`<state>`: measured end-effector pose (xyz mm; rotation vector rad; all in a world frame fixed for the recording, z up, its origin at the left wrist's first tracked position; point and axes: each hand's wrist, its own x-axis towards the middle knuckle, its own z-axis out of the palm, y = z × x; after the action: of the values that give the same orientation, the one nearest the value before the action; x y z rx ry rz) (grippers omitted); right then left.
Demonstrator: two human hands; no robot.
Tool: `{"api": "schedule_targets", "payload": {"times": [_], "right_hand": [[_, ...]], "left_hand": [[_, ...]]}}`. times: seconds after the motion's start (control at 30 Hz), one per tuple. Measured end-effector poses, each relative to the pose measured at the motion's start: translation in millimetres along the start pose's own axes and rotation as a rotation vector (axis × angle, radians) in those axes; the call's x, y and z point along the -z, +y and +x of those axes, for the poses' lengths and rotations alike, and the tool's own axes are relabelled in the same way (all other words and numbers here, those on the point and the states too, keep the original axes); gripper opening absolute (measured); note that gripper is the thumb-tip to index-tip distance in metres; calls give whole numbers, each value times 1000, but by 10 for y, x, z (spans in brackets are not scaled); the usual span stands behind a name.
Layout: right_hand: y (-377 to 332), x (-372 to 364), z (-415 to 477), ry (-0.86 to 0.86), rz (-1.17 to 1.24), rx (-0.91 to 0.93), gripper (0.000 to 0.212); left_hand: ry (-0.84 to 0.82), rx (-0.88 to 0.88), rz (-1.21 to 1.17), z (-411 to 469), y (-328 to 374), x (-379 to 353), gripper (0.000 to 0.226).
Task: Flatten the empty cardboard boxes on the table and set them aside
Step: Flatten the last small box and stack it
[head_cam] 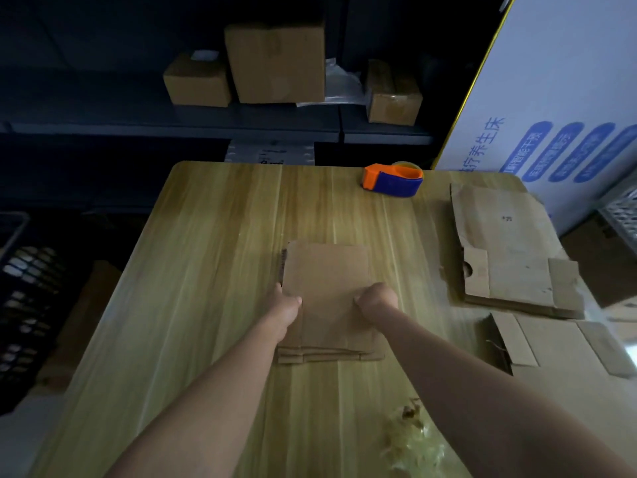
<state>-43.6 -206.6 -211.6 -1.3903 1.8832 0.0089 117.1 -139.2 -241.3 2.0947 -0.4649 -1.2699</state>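
Wad of crumpled clear tape (410,439) at the near edge of the desk (206,270), right of middle. Probably stripped off the boxes and dumped out of the way.

Both forearms reach in from the near edge to the flattened box (327,270), which lies at desk centre with its layers visible along the near side. Left hand (286,307) grips its left edge, thumb on top, fingers wrapped over the side. Right hand (377,300) is curled at the right edge with the thumb on the cardboard. It reads as a grip too, though the fingertips are hidden. Holding both sides likely keeps the folded panels from springing open, either to press them or to lift the piece.

Half-collapsed box (551,346) sits at the near right corner, flaps splayed, dark opening facing left. Judged not yet fully flat.

Flat cardboard stack (510,250) lies along the right edge, farther back and well apart from the hands. That looks like the set-aside pile, so the held piece probably goes there.

Tape dispenser (393,179), orange and blue, is parked at the far edge, clear of the work.

Beyond the desk: shelf (241,129) with three closed brown boxes (275,60), white carton (558,81) with blue print at far right, black crate (27,288) on the floor at left.
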Motion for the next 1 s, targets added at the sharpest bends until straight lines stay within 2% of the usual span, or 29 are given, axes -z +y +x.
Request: {"api": "schedule_targets", "payload": {"times": [0.23,0.33,0.5,0.6,0.7,0.8,1.0], "right_hand": [[37,4,-76,-2,4,-16,26],[106,19,-101,3,-34,-16,25],[193,-16,-153,44,-144,94,30],[218,24,-164,35,-154,141,34],[264,119,-207,20,-143,185,45],[344,277,-272,38,-115,250,46],[536,778,-433,79,-141,390,48]], "left_hand": [[-61,5,12,-42,10,59,75],[-45,-44,116,-89,-33,0,77],[60,-180,387,-159,-78,-80,82],[159,-266,642,-182,-84,-56,75],[187,-315,768,-218,-81,-10,63],[174,-360,835,-265,-17,35,59],[287,-476,853,-590,307,-32,48]]}}
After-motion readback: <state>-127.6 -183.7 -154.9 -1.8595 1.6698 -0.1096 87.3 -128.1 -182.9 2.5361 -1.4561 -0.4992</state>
